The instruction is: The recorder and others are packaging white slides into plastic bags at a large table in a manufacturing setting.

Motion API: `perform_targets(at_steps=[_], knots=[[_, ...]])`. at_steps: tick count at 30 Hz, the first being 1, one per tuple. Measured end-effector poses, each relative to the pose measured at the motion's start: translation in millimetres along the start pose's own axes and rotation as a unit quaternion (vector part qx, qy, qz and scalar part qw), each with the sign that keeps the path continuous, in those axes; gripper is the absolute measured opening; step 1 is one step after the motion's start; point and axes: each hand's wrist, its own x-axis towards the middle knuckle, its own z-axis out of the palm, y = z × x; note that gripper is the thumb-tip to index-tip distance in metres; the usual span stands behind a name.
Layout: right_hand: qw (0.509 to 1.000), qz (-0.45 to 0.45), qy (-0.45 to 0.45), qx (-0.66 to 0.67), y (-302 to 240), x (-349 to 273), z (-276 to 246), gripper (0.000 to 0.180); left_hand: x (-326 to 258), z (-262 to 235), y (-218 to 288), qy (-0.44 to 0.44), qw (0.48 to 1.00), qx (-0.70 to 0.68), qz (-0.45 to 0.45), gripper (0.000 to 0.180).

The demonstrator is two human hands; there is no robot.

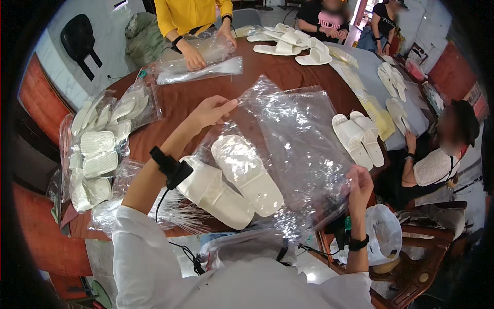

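Observation:
A clear plastic bag is stretched out in front of me. At its upper left edge my left hand is closed, thumb and fingers pinching the film. My right hand grips the right side of the bag lower down, its fingers closed on the edge. Just left of the bag and below my left hand lies a pair of white slippers, the left slipper and the right slipper side by side, with shiny clear film over part of them. Another white pair of slippers rests beyond my right hand.
Bagged white slippers are heaped on the left of the brown-covered table. Several loose slippers lie at the far side. Opposite me a person in yellow handles plastic film. A seated person touches a slipper at right. A wooden chair stands lower right.

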Motion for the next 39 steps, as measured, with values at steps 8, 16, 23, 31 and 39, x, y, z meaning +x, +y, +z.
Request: perform_targets(at_steps=[8, 16, 23, 31, 39], knots=[[0.998, -0.015, 0.052, -0.023, 59.1, 33.6, -28.6, 0.01, 18.1, -12.1, -48.1, -0.227, 0.958, 0.063, -0.163, 0.071], [0.981, -0.086, 0.068, -0.157, 77.6, 47.3, -37.7, 0.016, 44.6, -1.7, -47.5, -0.151, 0.982, 0.076, -0.085, 0.024], [0.979, -0.037, 0.081, -0.181, 72.2, 61.4, -15.6, 0.015, 76.6, 33.3, -53.2, 0.123, 0.98, 0.139, 0.072, 0.04], [0.944, -0.076, 0.019, -0.321, 64.9, 64.9, -31.4, 0.03, 23.2, 127.1, 3.3, -0.102, 0.877, 0.421, 0.206, 0.072], [0.927, -0.194, -0.158, -0.28, -4.5, 97.7, -5.9, 0.039, 25.2, 180.1, -11.4, -0.237, 0.819, 0.465, 0.238, 0.084]])
